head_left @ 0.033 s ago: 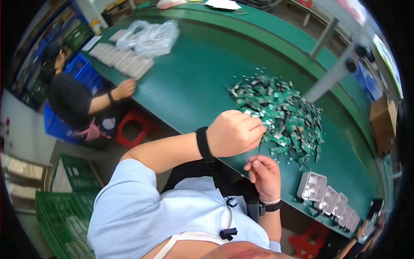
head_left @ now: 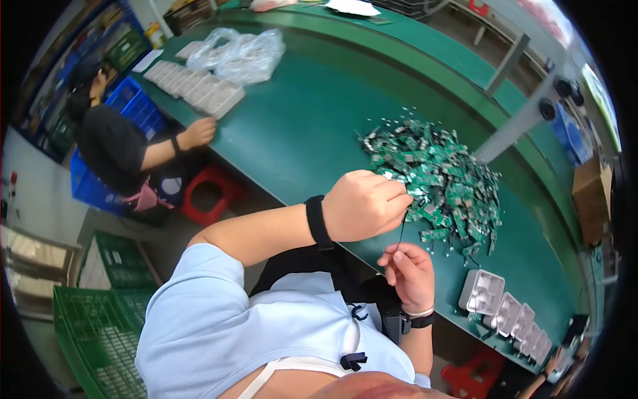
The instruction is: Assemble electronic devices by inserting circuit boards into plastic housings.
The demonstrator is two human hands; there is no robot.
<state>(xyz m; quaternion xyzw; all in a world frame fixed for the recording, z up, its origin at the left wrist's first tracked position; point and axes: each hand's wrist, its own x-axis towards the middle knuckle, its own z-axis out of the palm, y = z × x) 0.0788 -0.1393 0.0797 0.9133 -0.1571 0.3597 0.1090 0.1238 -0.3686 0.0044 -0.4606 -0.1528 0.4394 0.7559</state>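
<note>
A thin dark wire (head_left: 401, 233) runs between my hands, above the near edge of the green worktable (head_left: 312, 126). My left hand (head_left: 367, 206) is closed at the wire's upper end, its back toward me, so whatever else its fingers grip is hidden. Lower down, my right hand (head_left: 411, 271) pinches the wire's lower end between thumb and fingers. Just beyond my left hand spreads a heap of small green circuit boards (head_left: 452, 179), with dark wires and tiny white bits among them.
Grey-white compartment trays (head_left: 484, 292) line the table's near right edge. More trays (head_left: 212, 96) and a clear plastic bag (head_left: 249, 56) lie far left, near a seated person (head_left: 113, 143). A metal post (head_left: 515, 120) rises behind the heap. Green crates (head_left: 86, 332) stand at left.
The view has shifted slightly, so the table and heap sit a little farther right. Both hands keep nearly the same pose, with the wire still between them.
</note>
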